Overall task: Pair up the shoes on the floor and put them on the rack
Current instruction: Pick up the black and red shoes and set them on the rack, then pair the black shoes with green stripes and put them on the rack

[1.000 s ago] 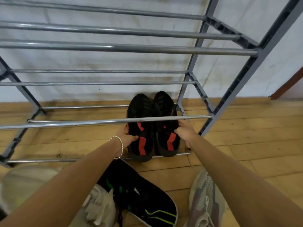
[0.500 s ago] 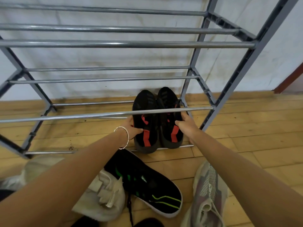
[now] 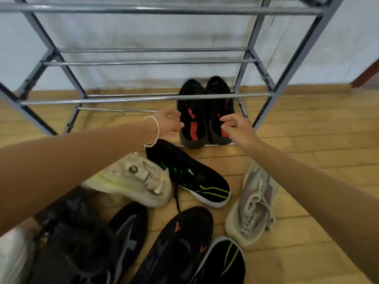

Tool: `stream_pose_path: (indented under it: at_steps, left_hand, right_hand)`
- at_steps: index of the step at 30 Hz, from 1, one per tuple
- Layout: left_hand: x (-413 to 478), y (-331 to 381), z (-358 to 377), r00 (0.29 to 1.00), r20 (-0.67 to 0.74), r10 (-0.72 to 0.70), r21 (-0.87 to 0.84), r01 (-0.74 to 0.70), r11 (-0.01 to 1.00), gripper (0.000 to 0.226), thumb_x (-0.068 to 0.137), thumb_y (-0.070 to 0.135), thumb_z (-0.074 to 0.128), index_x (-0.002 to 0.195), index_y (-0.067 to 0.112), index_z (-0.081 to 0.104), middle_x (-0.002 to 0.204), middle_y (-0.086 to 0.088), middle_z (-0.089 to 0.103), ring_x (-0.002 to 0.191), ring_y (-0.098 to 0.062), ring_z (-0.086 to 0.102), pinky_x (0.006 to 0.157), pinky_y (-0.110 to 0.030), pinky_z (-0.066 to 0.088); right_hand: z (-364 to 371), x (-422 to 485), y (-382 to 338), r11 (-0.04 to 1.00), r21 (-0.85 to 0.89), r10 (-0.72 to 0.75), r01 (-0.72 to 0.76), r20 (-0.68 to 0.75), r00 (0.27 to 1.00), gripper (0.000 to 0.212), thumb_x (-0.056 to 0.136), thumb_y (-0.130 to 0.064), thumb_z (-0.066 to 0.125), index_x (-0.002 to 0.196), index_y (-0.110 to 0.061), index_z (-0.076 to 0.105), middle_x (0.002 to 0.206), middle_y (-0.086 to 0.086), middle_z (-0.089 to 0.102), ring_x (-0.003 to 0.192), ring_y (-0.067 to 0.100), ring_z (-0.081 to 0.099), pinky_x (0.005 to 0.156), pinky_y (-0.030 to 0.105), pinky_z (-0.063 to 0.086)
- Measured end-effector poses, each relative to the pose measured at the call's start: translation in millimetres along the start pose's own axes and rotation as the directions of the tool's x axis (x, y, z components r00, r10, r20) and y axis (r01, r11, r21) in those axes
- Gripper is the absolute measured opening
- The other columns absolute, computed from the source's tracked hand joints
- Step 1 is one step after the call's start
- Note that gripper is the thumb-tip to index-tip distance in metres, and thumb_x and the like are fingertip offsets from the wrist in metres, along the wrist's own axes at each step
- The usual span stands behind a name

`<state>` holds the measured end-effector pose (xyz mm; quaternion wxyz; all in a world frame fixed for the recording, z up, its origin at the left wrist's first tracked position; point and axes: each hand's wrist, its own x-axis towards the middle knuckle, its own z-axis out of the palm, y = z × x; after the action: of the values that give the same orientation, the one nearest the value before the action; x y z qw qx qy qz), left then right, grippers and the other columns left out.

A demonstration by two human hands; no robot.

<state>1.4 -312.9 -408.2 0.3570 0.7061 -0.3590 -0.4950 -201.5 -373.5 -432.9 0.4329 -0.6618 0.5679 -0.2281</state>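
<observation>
Right now both hands are hovering just near the black-and-red pair [image 3: 205, 113], which is sitting side by side on the bottom tier of the grey metal rack [image 3: 147, 98], toes pointing to the far wall, heels at the near rail, at the right end of the tier. Left hand [image 3: 169, 126] is sitting just left of the left shoe's heel, fingers loosely curled, half open, gripping nothing; whether it is brushing the shoe, can't tell. A bracelet [image 3: 153, 132] is circling that wrist. Right hand [image 3: 238, 128] is hanging over the right shoe's heel, fingers bent and slightly spread, holding nothing.

Unsorted shoes are lying on the wooden floor [image 3: 307, 152] nearer the camera. A black shoe with green stripes [image 3: 190, 177] is lying just near the rack, angled toward the right. A beige strap shoe [image 3: 135, 179] is lying to its left, touching it. A grey knit shoe [image 3: 252, 203] is lying to the right, apart from the others. Along the near edge: a black shoe with grey markings [image 3: 127, 228], a dark shoe with orange marks [image 3: 180, 244], another black shoe with a green stripe [image 3: 225, 263], and a blurred dark shoe [image 3: 69, 232] under the left forearm.
</observation>
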Motion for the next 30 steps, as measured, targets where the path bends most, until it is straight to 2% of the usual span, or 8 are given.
stream_pose_path:
  at_steps: [3, 6, 10, 17, 20, 23, 26, 30]
  left_hand:
    - [-32.3, -3.8, -9.9, 0.999, 0.02, -0.027, 0.021, 0.027, 0.999, 0.043, 0.084, -0.006, 0.054, 0.124, 0.01, 0.055, 0.087, -0.008, 0.059, 0.072, -0.009, 0.056, 0.055, -0.013, 0.054]
    - [-67.2, -9.3, -12.3, 0.997, 0.043, -0.06, 0.009, 0.059, 0.998, 0.039, 0.087, -0.003, 0.052, 0.123, 0.01, 0.055, 0.102, -0.012, 0.057, 0.076, -0.009, 0.057, 0.065, -0.016, 0.054]
    - [-114.9, -14.9, -11.1, 0.999, 0.032, -0.039, -0.03, 0.04, 0.999, 0.033, 0.089, -0.002, 0.05, 0.12, 0.006, 0.057, 0.096, -0.009, 0.061, 0.079, -0.013, 0.057, 0.077, -0.023, 0.049]
    - [-185.5, -33.8, 6.1, 0.996, 0.083, -0.038, -0.091, 0.045, 0.995, 0.028, 0.089, 0.001, 0.053, 0.116, 0.007, 0.058, 0.092, -0.008, 0.062, 0.076, -0.012, 0.057, 0.078, -0.026, 0.049]
    - [-206.5, -34.5, 14.6, 0.993, 0.115, -0.032, -0.06, 0.039, 0.997, 0.026, 0.089, -0.001, 0.051, 0.113, 0.008, 0.058, 0.09, -0.008, 0.06, 0.075, -0.012, 0.056, 0.072, -0.022, 0.048]
    - [-216.0, -33.9, 18.8, 0.989, 0.142, -0.034, -0.026, 0.038, 0.999, 0.03, 0.089, 0.001, 0.052, 0.117, 0.007, 0.059, 0.095, -0.008, 0.06, 0.078, -0.011, 0.056, 0.069, -0.019, 0.049]
    - [-218.2, -38.2, 20.8, 0.99, 0.127, -0.053, -0.033, 0.058, 0.998, 0.031, 0.089, 0.0, 0.052, 0.119, 0.006, 0.058, 0.099, -0.009, 0.06, 0.077, -0.01, 0.056, 0.071, -0.02, 0.049]
    - [-213.0, -53.3, 21.9, 0.988, 0.137, -0.066, 0.033, 0.062, 0.998, 0.025, 0.088, 0.005, 0.056, 0.111, 0.013, 0.062, 0.105, -0.01, 0.063, 0.078, -0.008, 0.06, 0.072, -0.018, 0.052]
  right_hand:
    - [8.3, -42.5, 5.6, 0.994, -0.074, -0.076, 0.083, 0.1, 0.992, 0.025, 0.093, -0.007, 0.054, 0.117, -0.006, 0.061, 0.095, 0.005, 0.058, 0.09, 0.015, 0.054, 0.071, 0.022, 0.045]
    - [12.8, -79.1, 10.7, 0.993, -0.095, -0.053, 0.068, 0.151, 0.987, 0.024, 0.092, -0.008, 0.055, 0.115, -0.008, 0.062, 0.102, 0.0, 0.058, 0.095, 0.01, 0.052, 0.068, 0.009, 0.041]
    - [6.0, -129.8, 8.4, 0.999, -0.033, 0.017, -0.012, 0.16, 0.987, 0.02, 0.091, -0.008, 0.056, 0.108, -0.014, 0.064, 0.106, 0.006, 0.06, 0.096, 0.014, 0.054, 0.079, 0.025, 0.042]
    - [0.8, -229.7, 0.9, 0.946, 0.193, 0.23, -0.261, 0.167, 0.959, 0.03, 0.092, -0.002, 0.052, 0.12, -0.008, 0.057, 0.09, 0.005, 0.054, 0.067, 0.01, 0.05, 0.057, 0.018, 0.042]
    - [9.5, -267.9, 19.2, 0.909, 0.152, 0.356, -0.389, 0.206, 0.912, 0.03, 0.09, -0.005, 0.054, 0.119, -0.011, 0.053, 0.098, 0.003, 0.052, 0.085, 0.014, 0.052, 0.073, 0.027, 0.046]
    - [10.7, -280.1, 45.7, 0.945, -0.323, 0.033, 0.056, 0.264, 0.964, 0.036, 0.086, -0.008, 0.057, 0.122, -0.012, 0.054, 0.113, 0.004, 0.055, 0.11, 0.019, 0.052, 0.092, 0.032, 0.045]
    - [13.2, -270.1, 48.0, 0.586, -0.597, -0.159, 0.547, 0.578, 0.8, 0.039, 0.086, -0.011, 0.053, 0.124, -0.018, 0.052, 0.127, 0.002, 0.053, 0.118, 0.022, 0.047, 0.096, 0.033, 0.039]
    - [41.4, -253.8, 46.5, 0.529, -0.624, -0.073, 0.574, 0.641, 0.764, 0.046, 0.08, -0.02, 0.063, 0.122, -0.013, 0.045, 0.126, 0.009, 0.051, 0.119, 0.026, 0.046, 0.094, 0.036, 0.039]
